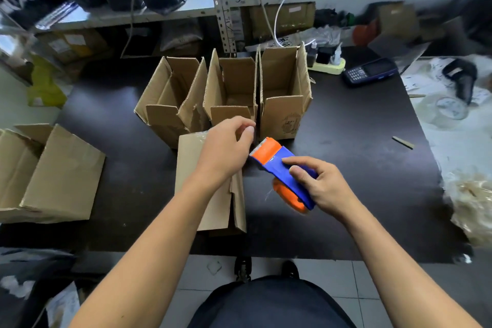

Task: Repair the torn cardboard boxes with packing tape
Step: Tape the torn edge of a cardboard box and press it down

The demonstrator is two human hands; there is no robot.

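Observation:
A cardboard box lies on its side on the dark table, right in front of me. My right hand grips a blue and orange tape dispenser just right of that box, serrated blade pointing away. My left hand hovers over the box's far end with thumb and fingers pinched together beside the blade; whether tape is between them is too faint to tell. Three open boxes stand upright behind: left, middle, right.
Another cardboard box lies at the table's left edge. A power strip and a dark handheld device sit at the back right. Plastic wrap piles along the right side. Metal shelving stands behind.

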